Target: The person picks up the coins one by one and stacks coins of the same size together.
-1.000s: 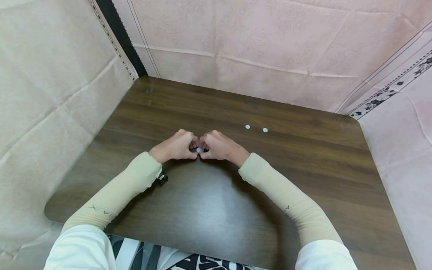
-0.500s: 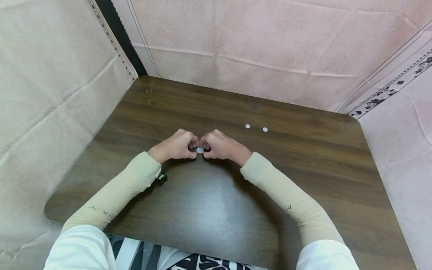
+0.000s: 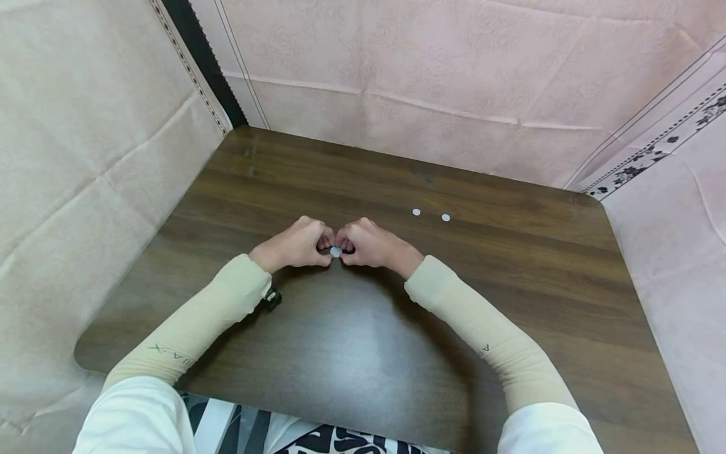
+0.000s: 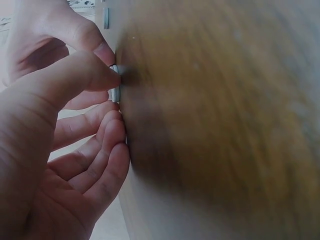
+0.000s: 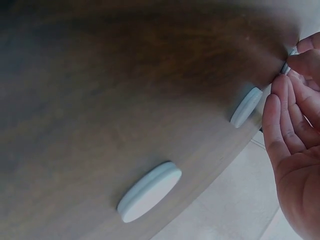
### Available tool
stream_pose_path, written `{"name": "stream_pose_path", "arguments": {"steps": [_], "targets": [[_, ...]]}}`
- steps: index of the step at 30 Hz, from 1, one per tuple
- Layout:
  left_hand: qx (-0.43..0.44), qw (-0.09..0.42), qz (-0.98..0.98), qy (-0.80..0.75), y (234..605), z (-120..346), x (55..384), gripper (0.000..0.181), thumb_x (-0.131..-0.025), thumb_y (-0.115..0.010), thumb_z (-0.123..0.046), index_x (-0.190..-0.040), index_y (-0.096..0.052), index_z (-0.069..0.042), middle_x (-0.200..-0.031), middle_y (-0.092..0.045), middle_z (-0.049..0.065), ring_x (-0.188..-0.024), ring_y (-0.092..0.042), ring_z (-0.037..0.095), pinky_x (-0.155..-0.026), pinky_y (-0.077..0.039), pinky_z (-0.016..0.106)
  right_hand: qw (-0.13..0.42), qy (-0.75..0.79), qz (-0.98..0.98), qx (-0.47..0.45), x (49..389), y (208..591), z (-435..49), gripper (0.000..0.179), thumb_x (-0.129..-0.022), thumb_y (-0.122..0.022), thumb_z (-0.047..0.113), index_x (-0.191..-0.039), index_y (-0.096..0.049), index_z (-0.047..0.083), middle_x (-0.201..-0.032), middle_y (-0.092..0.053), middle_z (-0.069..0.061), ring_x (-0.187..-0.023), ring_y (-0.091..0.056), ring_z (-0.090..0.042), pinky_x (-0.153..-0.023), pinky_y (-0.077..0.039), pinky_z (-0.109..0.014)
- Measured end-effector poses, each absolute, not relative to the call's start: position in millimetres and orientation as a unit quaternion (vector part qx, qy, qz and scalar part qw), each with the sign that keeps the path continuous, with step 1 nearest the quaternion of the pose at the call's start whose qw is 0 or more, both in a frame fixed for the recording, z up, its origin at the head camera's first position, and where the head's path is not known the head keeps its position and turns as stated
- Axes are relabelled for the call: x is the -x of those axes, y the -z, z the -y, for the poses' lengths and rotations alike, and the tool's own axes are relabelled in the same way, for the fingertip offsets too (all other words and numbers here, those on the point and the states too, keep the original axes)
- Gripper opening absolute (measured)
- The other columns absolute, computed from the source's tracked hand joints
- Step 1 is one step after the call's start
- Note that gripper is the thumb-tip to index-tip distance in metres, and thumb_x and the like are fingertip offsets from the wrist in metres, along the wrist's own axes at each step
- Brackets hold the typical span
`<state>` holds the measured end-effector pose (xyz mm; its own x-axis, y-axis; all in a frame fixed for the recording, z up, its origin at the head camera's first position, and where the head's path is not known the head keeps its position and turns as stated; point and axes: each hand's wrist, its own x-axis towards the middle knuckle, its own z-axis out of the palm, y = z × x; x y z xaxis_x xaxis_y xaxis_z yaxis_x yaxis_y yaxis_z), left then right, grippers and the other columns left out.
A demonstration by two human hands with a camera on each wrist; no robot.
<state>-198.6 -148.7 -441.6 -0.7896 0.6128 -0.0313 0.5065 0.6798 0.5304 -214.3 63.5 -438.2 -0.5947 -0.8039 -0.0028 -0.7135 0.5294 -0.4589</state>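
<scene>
Pale pinkish fabric sheets with faint patterning hang behind the far edge and along the sides of a dark brown wood-grained table with rounded corners. Two cream stretch arm sleeves with dark lettering reach in over the table's near edge, white cloth showing at their upper ends. The person's left hand and right hand meet around the table's middle, knuckles upward, fingers bent, the space inside each grip narrow. Between them, both hands hold a small round whitish disc, thumbs at its edge, close to the tabletop; whether it touches the table is hard to tell. A black object, too small to identify, shows under the left cuff, above the table's left half. Two more thick, round white discs, one and its neighbour, lie flat on the table toward its far edge, right of its middle, near each other but apart.
</scene>
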Motion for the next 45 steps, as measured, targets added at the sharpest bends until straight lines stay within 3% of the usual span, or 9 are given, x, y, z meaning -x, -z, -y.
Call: {"name": "stream_pose_path", "arguments": {"steps": [45], "targets": [[-0.322,0.092,-0.908,-0.254,442.3,149.3,197.1,0.007,-0.087,-0.08,-0.012,-0.092,-0.076,-0.01,-0.087,-0.071,0.002,-0.083,-0.065,0.015,-0.077,-0.058,0.032,0.106,0.221,-0.866,0.435,214.0,440.0,-65.6,0.018,-0.09,-0.078,0.008,-0.107,-0.077,0.003,-0.1,-0.077,-0.008,-0.09,-0.074,-0.013,-0.08,-0.059,-0.02]]}}
